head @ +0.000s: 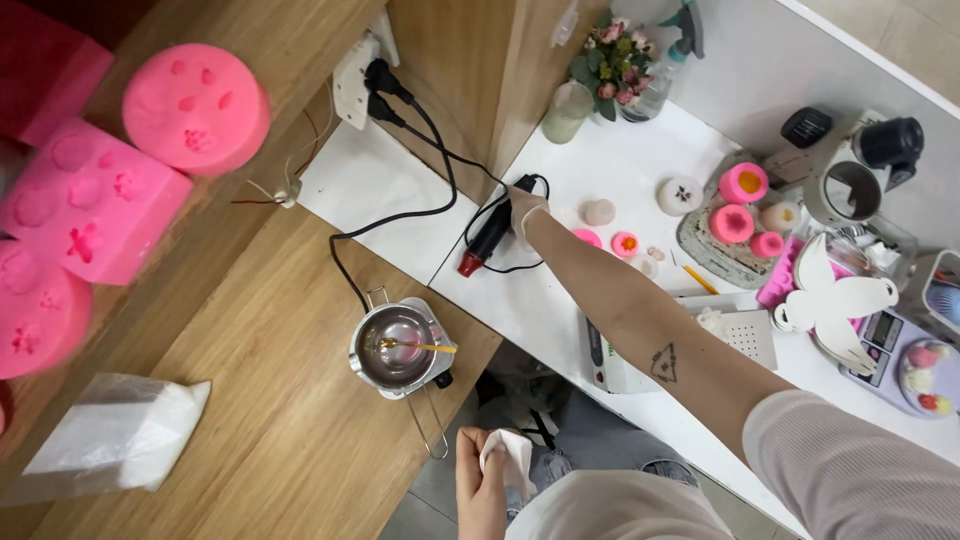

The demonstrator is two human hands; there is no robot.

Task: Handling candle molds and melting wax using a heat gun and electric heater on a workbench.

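Pinched in the left hand (482, 478), low near the lap, is a crumpled white tissue (510, 458), soft and light. Just beyond sits a small steel melting pot (396, 347) on the wooden counter (270, 400), a yellow-handled spoon (420, 346) resting in it. Farther out, the right hand (524, 208) curls around the black heat gun (490, 232) lying on the white table (560, 300), red nozzle toward the counter. Looks rigid, moderately light; best gripped mid-body, away from nozzle. Pink silicone moulds (742, 205) sit beyond.

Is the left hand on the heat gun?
No: the left hand holds a white cloth near the lap; the right hand grips the heat gun.
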